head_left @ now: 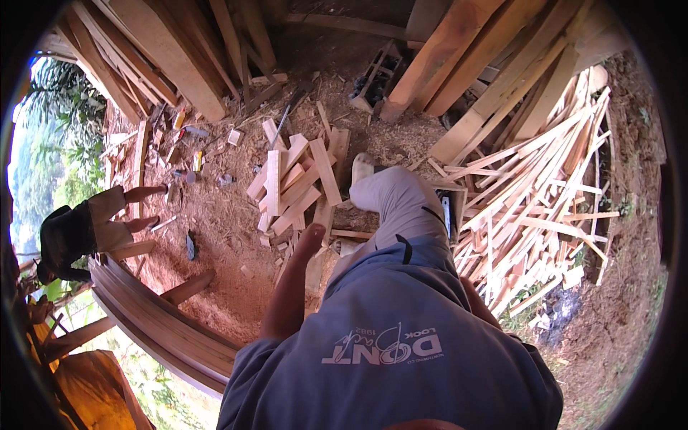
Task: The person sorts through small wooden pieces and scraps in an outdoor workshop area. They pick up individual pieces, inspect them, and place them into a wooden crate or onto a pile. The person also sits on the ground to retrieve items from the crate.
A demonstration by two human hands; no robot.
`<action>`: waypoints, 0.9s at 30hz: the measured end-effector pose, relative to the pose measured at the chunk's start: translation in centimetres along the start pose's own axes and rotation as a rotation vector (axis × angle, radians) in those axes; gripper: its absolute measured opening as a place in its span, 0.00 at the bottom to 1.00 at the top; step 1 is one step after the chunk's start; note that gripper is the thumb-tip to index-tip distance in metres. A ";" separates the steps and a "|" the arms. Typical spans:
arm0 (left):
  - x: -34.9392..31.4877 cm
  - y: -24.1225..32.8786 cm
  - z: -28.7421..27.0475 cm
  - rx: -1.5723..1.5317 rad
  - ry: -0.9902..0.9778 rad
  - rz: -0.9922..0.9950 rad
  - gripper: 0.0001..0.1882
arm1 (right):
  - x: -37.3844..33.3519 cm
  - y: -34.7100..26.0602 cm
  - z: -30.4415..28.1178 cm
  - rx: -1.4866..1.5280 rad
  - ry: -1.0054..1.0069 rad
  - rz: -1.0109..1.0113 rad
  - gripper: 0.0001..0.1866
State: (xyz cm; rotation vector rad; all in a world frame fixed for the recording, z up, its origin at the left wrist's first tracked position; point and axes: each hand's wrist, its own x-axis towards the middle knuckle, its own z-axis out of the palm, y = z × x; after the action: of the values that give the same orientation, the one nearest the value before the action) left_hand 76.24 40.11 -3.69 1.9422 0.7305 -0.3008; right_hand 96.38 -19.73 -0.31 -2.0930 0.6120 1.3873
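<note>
My left arm hangs down past my knee, and my left hand [312, 235] is just above the near edge of a heap of short cut wood pieces [290, 186]. Its fingers are turned away and hidden, so I cannot make out whether it holds anything. Of my right arm only a strip of forearm [479, 304] shows beside my shirt; the right hand is hidden behind my body. The short pieces lie crosswise over each other on the sawdust-covered ground, close by my feet.
On the right spreads a big heap of thin offcuts [530, 208]. Thick planks [444, 64] lean at the back. Long boards [165, 308] lie at the left, where another person [79, 226] bends over. Small tools and a dark crate [378, 75] stand farther off.
</note>
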 end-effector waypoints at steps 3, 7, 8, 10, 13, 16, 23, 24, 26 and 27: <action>1.7 4.0 -1.4 -0.164 0.081 -0.144 0.11 | -1.0 -12.2 -0.5 -0.051 0.003 -0.010 0.09; 1.9 -6.0 -2.0 0.609 -0.160 0.244 0.13 | 3.7 -19.6 -1.0 0.034 -0.046 -0.067 0.14; 1.1 -7.3 -2.1 0.731 -0.221 0.225 0.14 | 6.5 -20.4 -1.5 0.032 -0.112 -0.033 0.15; -2.2 -7.4 -4.1 0.104 -0.087 -0.528 0.14 | 9.8 -24.6 -0.8 -0.129 -0.119 -0.002 0.15; -4.5 -2.8 -6.7 0.177 -0.243 -0.631 0.14 | 15.7 -31.4 -3.8 -0.217 -0.325 -0.021 0.13; -3.1 5.2 -10.7 0.184 -0.523 -1.059 0.15 | 15.8 -44.6 -5.2 -0.230 -0.237 -0.208 0.15; 10.7 10.4 -13.8 0.008 -0.214 -0.755 0.15 | 13.8 -65.8 -11.0 0.253 -0.133 -0.397 0.15; 13.1 10.9 -14.7 -0.018 -0.178 -0.709 0.15 | 13.6 -66.8 -11.3 0.230 -0.107 -0.399 0.15; 18.4 11.6 -17.4 -0.040 -0.133 -0.611 0.15 | 13.7 -66.5 -11.1 0.242 -0.052 -0.320 0.13; 19.8 11.7 -18.1 -0.049 -0.114 -0.559 0.15 | 13.8 -66.3 -11.2 0.230 -0.033 -0.283 0.12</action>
State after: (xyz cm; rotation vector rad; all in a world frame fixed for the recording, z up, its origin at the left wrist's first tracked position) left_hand 97.13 59.39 3.45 1.6288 1.1852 -0.7192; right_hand 151.30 21.29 3.19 -1.8856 0.4207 1.1331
